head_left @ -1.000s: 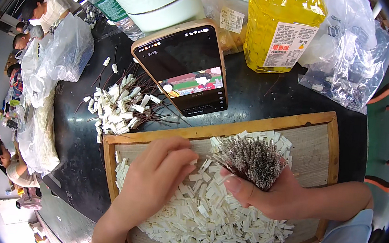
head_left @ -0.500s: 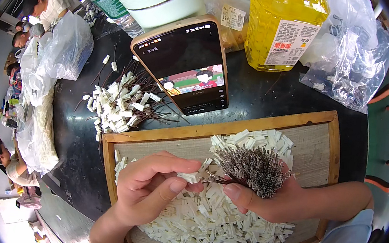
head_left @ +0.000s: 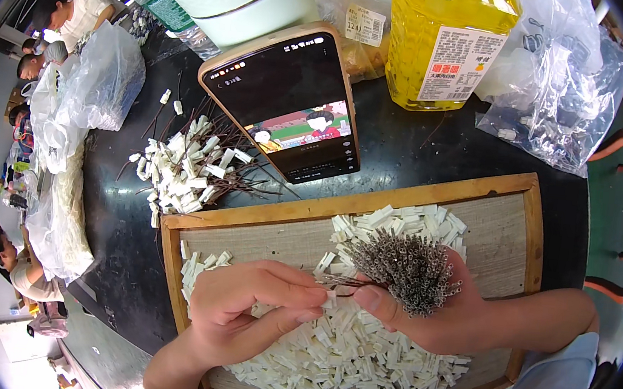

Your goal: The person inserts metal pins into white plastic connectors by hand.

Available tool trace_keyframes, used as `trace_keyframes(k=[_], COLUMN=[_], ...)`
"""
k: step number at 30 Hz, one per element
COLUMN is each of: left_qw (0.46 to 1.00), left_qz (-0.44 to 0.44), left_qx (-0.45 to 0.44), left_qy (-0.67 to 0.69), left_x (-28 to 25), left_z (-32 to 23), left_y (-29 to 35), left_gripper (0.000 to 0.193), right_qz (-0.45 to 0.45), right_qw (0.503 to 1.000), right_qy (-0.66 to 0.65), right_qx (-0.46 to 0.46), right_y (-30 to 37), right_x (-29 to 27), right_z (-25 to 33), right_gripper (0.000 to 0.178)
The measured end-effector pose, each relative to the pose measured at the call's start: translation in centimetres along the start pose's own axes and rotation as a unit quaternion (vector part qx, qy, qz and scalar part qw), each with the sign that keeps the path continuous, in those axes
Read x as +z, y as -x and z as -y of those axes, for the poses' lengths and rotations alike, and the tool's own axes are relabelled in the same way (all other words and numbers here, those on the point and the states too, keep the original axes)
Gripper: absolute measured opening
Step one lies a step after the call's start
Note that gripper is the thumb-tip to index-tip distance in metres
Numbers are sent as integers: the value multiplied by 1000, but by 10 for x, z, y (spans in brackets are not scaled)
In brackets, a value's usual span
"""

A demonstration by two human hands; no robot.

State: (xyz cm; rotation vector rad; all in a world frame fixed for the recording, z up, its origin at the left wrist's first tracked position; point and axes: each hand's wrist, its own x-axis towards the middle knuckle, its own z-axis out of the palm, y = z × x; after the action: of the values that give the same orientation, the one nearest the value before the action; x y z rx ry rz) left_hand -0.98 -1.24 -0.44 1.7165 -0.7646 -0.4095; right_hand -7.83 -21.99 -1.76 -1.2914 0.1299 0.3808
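My left hand [head_left: 227, 311] is closed, thumb and forefinger pinching a small white plastic connector housing [head_left: 330, 300]; most of the housing is hidden by the fingertips. My right hand [head_left: 449, 327] wraps round a thick bundle of dark wires with metal crimp terminals [head_left: 406, 271], the terminal ends fanning upward. A few wires reach out over the right thumb toward the left fingertips and meet the housing there. Beneath both hands, many loose white housings [head_left: 354, 366] lie in a shallow wood-framed tray [head_left: 348, 209].
Past the tray's far left corner is a heap of white housings with brown wires [head_left: 193, 163]. A phone [head_left: 290, 109] playing a cartoon leans on a pale green container [head_left: 248, 5]. A yellow bottle [head_left: 449, 42] and clear plastic bags [head_left: 548, 105] stand right. People sit far left.
The left fingers have closed further over the white housing and shifted slightly right, toward the wires. The right hand still grips the bundle in nearly the same place.
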Motion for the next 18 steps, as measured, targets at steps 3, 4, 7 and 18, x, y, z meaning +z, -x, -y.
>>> trace_keyframes(k=[3, 4, 7, 18], left_qw=[999, 998, 997, 981], left_qz=[13, 24, 33, 9], left_qx=[34, 49, 36, 119], left_qy=[-29, -36, -62, -155], left_x=[0, 0, 2, 10], left_z=[1, 3, -1, 0], left_y=[-2, -3, -2, -3], left_gripper=[15, 13, 13, 19], right_qz=[-3, -1, -15, -36], right_qw=[1000, 998, 1000, 999], right_qy=[-18, -37, -16, -1], right_qx=[7, 44, -11, -29], right_y=[1, 2, 1, 2], right_x=[-1, -2, -1, -2], right_z=[3, 5, -2, -10], right_gripper=[23, 22, 23, 18])
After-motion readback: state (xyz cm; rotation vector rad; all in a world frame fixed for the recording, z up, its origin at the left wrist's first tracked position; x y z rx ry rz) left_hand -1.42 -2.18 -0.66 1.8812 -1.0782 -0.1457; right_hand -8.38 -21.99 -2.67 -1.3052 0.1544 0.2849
